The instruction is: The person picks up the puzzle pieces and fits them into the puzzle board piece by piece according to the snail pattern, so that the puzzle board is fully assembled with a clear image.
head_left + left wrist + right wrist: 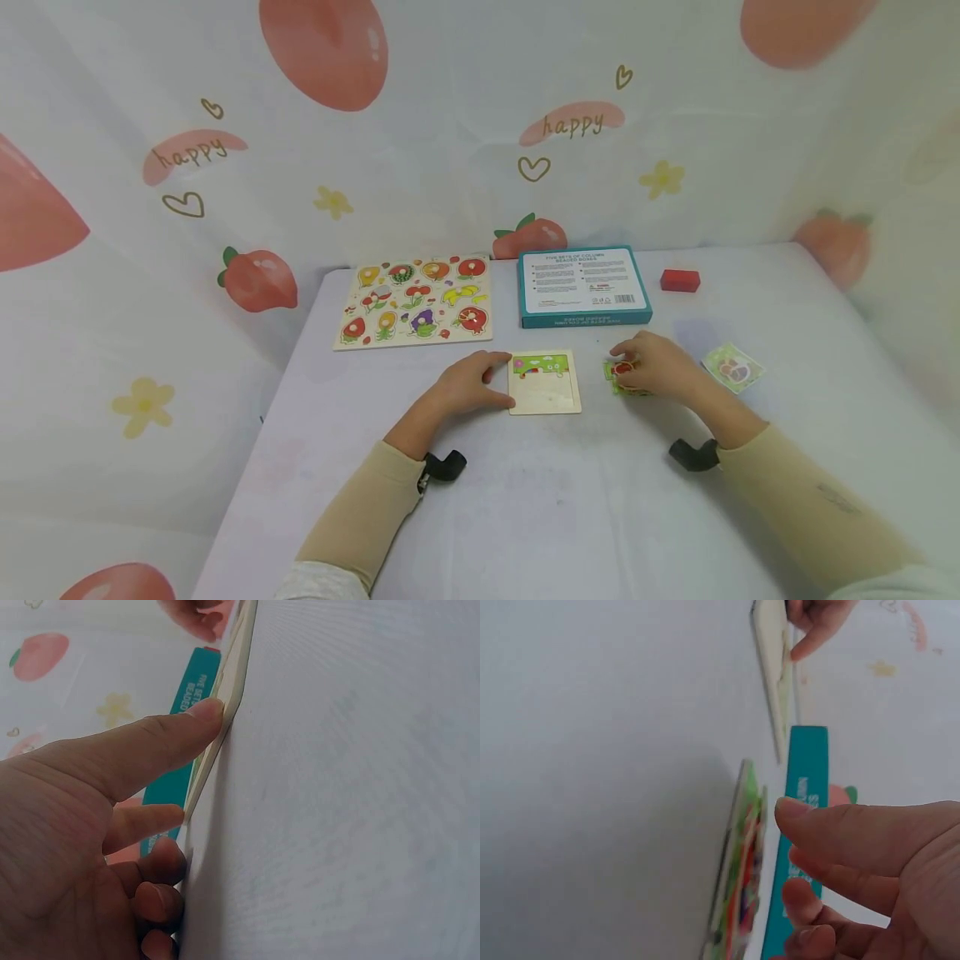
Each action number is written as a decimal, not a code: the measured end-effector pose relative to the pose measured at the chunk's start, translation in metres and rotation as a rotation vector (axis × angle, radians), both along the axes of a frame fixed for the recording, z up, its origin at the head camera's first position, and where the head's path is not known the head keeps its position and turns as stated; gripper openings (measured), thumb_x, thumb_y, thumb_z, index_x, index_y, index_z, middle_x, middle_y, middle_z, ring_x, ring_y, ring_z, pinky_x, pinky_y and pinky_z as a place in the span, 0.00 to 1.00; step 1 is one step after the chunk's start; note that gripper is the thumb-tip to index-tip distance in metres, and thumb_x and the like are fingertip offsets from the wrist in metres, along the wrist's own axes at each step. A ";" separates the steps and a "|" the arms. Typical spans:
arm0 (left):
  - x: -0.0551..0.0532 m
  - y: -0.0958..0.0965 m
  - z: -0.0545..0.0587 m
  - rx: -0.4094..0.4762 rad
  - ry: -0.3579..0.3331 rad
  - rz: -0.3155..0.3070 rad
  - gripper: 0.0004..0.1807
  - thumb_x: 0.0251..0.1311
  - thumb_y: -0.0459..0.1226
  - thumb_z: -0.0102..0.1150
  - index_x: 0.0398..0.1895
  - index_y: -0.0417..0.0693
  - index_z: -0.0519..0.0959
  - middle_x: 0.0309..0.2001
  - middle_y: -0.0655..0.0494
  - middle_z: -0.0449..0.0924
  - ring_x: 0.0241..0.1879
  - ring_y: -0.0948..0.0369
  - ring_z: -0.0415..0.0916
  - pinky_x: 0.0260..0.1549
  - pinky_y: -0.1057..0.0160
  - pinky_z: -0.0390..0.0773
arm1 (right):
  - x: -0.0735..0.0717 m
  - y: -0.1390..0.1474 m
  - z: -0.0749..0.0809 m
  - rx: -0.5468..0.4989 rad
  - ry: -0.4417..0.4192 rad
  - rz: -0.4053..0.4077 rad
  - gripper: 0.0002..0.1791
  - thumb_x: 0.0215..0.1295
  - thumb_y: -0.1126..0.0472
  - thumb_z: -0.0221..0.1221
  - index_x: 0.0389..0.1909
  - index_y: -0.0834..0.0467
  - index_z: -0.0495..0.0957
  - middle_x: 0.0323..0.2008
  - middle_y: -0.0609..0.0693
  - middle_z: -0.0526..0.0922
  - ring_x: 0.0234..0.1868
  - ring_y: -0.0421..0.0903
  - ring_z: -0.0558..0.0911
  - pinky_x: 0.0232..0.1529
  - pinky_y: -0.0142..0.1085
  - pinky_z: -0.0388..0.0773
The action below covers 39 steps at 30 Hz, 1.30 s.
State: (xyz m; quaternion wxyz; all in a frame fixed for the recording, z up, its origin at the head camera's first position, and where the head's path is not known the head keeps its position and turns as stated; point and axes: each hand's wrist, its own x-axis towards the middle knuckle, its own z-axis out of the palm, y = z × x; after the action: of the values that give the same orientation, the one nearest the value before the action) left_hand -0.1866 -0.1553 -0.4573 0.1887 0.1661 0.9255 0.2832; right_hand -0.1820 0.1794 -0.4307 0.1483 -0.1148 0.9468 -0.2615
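In the head view a small square wooden puzzle tray [545, 398] lies on the table, its top strip filled with green picture pieces [537, 365]. My left hand [471, 385] rests at the tray's left side, index finger by the upper corner and thumb by the lower one. The left wrist view shows the thumb [202, 712] laid against the tray's edge. To the right, my right hand [660, 367] hovers over several overlapping puzzle pieces [610, 372], partly covering them. In the right wrist view, the fingers are spread around nothing, beside those pieces [742, 862].
Behind the tray stand a wooden fruit puzzle board [477, 332] and a flat teal box [585, 319] with printed text. A red block [680, 281] sits at the back right. Right of my right hand lies a square picture card [735, 367].
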 end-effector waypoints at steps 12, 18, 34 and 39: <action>0.000 -0.001 -0.004 0.007 0.011 -0.001 0.44 0.53 0.52 0.77 0.74 0.56 0.72 0.36 0.53 0.70 0.39 0.59 0.68 0.34 0.59 0.65 | 0.000 0.009 -0.002 0.006 -0.053 -0.006 0.22 0.60 0.58 0.73 0.52 0.64 0.85 0.43 0.57 0.81 0.45 0.54 0.76 0.41 0.42 0.79; 0.000 -0.001 -0.003 0.012 0.012 0.001 0.43 0.53 0.52 0.77 0.73 0.56 0.72 0.35 0.53 0.69 0.38 0.59 0.67 0.33 0.60 0.65 | -0.002 0.012 -0.006 0.001 -0.052 -0.008 0.22 0.61 0.58 0.72 0.54 0.64 0.85 0.43 0.55 0.81 0.44 0.52 0.76 0.40 0.40 0.78; -0.001 0.000 -0.001 -0.002 0.011 -0.006 0.44 0.53 0.52 0.77 0.74 0.56 0.71 0.36 0.53 0.69 0.38 0.59 0.68 0.33 0.60 0.65 | -0.002 0.009 -0.006 0.030 0.036 0.105 0.16 0.63 0.59 0.71 0.50 0.62 0.88 0.41 0.52 0.80 0.43 0.50 0.76 0.39 0.39 0.76; 0.000 0.000 0.000 -0.010 0.012 -0.003 0.44 0.53 0.52 0.78 0.74 0.56 0.71 0.36 0.53 0.69 0.40 0.58 0.68 0.34 0.59 0.65 | -0.003 0.008 -0.007 0.030 0.044 0.094 0.15 0.62 0.60 0.71 0.48 0.62 0.87 0.42 0.52 0.81 0.44 0.51 0.76 0.45 0.43 0.78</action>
State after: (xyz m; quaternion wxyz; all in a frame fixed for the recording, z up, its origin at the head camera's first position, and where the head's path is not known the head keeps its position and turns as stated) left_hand -0.1870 -0.1551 -0.4576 0.1846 0.1681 0.9278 0.2772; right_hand -0.1852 0.1876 -0.4379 0.1414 -0.1628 0.9472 -0.2373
